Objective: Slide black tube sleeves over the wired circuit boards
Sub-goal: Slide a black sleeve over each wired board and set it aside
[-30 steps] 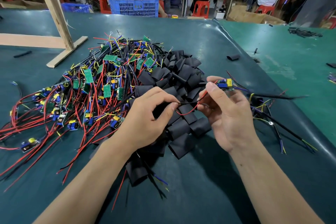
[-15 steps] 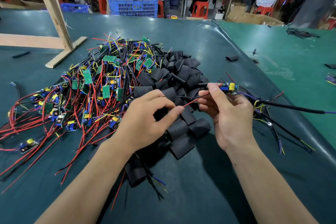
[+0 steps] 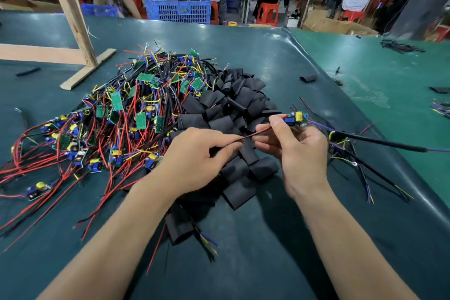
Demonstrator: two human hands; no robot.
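Observation:
My right hand holds a small circuit board with blue and yellow parts above the table, its black cable trailing off to the right. The board's red and black wires run left to my left hand, which pinches their ends between thumb and fingers. Under both hands lies a pile of flat black tube sleeves. A large heap of wired circuit boards with red, black and yellow leads spreads to the left.
A wooden frame stands at the back left on the dark green table cover. Several sleeved boards with cables lie at the right. A lone sleeve lies further back. A blue crate and seated people are behind.
My right hand has lifted the board up and to the right. The red and black wires now run straighter between my two hands, and my left fingers have closed on their ends.

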